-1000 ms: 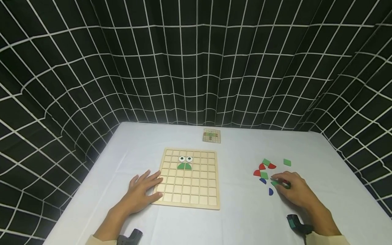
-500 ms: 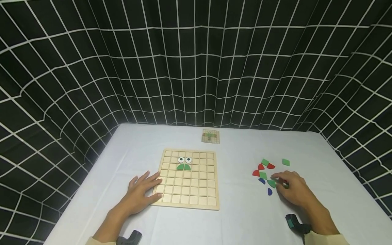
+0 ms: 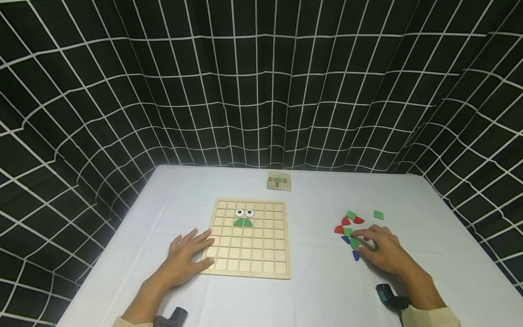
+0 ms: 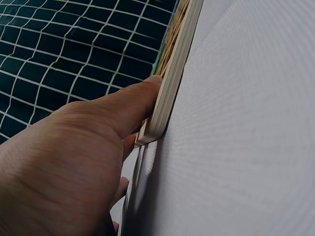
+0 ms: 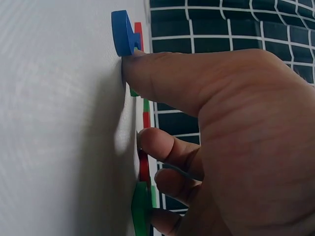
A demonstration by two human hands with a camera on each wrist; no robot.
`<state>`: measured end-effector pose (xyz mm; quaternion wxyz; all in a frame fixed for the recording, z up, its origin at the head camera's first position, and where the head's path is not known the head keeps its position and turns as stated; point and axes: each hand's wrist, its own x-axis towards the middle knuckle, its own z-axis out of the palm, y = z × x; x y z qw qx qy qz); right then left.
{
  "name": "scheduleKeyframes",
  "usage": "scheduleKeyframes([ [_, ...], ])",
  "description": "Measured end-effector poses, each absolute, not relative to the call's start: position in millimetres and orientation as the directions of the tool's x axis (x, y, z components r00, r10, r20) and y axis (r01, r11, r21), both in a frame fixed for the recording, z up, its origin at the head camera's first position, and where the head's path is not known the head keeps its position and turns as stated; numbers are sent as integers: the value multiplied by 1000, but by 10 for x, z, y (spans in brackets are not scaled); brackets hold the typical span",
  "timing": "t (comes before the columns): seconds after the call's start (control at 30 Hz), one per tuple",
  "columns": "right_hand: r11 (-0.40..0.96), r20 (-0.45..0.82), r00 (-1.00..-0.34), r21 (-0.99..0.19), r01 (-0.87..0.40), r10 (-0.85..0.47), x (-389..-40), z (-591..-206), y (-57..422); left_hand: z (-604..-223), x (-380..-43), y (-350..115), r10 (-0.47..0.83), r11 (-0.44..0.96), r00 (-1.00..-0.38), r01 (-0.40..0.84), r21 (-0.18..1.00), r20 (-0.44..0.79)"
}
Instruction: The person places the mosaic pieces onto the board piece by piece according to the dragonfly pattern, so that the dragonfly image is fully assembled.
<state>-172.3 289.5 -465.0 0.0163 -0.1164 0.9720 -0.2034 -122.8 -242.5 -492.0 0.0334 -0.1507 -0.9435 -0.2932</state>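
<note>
My left hand (image 3: 185,256) lies with fingers spread on the left edge of the pale wooden grid board (image 3: 261,262); in the left wrist view its thumb touches the board's side. Two eye discs (image 3: 244,213) sit in the grid, with green quarter-circles (image 3: 243,222) right below them. To the right, my right hand (image 3: 382,249) has thumb and forefinger on either side of a green quarter-circle piece (image 3: 354,243), pinching it at the table. A blue piece (image 5: 121,33) is by the thumb tip. Under the curled fingers, a green piece (image 5: 141,209) shows in the right wrist view.
Red quarter-circles (image 3: 339,230), green squares (image 3: 351,215) and blue pieces (image 3: 345,240) lie loosely grouped left of the right hand. A separate green square (image 3: 378,215) is behind it. A small pattern card (image 3: 279,181) lies near the table's far side. Black gridded curtains (image 3: 261,91) surround the table.
My right hand has shifted left, bringing the green quarter-circle closer to the other pieces; a blue piece has slid slightly left too. The left hand stays on the board.
</note>
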Motion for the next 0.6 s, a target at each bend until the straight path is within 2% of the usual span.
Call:
scheduleKeyframes([
  [0.23,881,50,-966,-399,-253,-255,-1742,-4649,2872,-4905,-1214,-2431,263,782,-955,295,549,139],
  [0.6,878,49,-970,-415,-237,-238,-1734,-4662,2893,-4932,-1231,-2437,274,781,-952,304,546,138],
])
